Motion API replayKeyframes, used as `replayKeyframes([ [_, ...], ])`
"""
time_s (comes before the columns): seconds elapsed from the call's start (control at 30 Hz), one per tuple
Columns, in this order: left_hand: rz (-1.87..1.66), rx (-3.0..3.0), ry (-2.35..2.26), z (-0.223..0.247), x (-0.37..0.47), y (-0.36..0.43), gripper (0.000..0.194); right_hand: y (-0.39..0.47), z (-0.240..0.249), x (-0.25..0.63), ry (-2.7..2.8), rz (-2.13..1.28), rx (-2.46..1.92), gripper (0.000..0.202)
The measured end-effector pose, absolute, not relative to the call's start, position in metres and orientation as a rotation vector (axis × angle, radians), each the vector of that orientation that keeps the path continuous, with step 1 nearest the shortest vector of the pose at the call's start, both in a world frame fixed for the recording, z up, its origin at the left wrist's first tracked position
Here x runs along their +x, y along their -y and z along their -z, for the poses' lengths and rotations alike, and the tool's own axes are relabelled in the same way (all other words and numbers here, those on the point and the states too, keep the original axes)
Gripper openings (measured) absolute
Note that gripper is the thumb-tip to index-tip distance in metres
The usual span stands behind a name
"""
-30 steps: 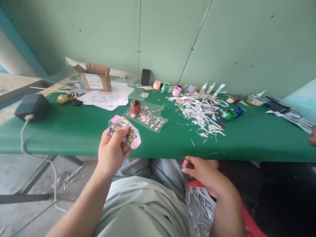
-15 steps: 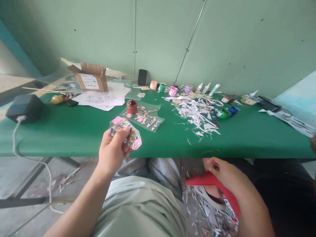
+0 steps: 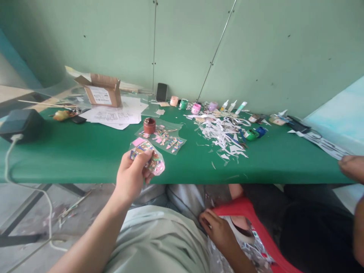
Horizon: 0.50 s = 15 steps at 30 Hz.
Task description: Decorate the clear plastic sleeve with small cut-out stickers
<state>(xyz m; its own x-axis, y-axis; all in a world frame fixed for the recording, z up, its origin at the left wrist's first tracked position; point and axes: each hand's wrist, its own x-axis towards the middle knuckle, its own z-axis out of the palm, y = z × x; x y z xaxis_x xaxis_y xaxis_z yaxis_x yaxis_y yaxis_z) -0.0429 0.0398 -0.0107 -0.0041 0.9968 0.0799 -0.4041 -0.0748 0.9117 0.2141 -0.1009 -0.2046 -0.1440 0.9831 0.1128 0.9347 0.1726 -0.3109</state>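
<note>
My left hand (image 3: 132,172) pinches a cut piece of clear plastic sheet (image 3: 156,161) covered with small coloured paper bits, thumb on top. Just beyond it, a brown-red paint jar (image 3: 149,126) stands on another clear sheet (image 3: 180,131) strewn with similar coloured bits. Below the table edge, my right hand (image 3: 217,229) is by my thigh, its fingers loosely curled and no object visible in them. Beside it is a red object (image 3: 241,204) with a curved edge, and a white ring and many paper scraps (image 3: 218,261) show near it.
White paper strips (image 3: 218,131) lie heaped mid-table among paint jars and glue bottles. A cardboard box (image 3: 104,93) stands on printed sheets (image 3: 131,110). A black adapter (image 3: 22,123) with a white cable sits left. At right is another person's hand (image 3: 352,167).
My right hand has moved left toward my thigh, away from over the red object. My left hand keeps its hold on the plastic piece. The other person's hand shows more at right.
</note>
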Motion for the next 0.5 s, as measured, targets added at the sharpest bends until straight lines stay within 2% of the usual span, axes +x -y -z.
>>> replayKeyframes([
  [0.13,-1.379,0.988,-0.843,0.013,-0.044,-0.039,0.023,0.099,0.200,0.234,2.023,-0.230,-1.951,0.033],
  [0.27,-1.357,1.014,-0.865,0.014,-0.045,-0.038,0.026,0.091,0.169,0.270,1.668,-0.202,-2.517,0.031],
  [0.37,-1.292,1.039,-0.895,0.015,-0.044,-0.036,0.025,0.090,0.150,0.288,1.685,-0.217,-2.624,0.041],
  [0.5,-1.216,1.135,-0.883,0.014,-0.042,-0.034,0.031,0.093,0.139,0.297,1.636,-0.216,-2.681,0.042],
])
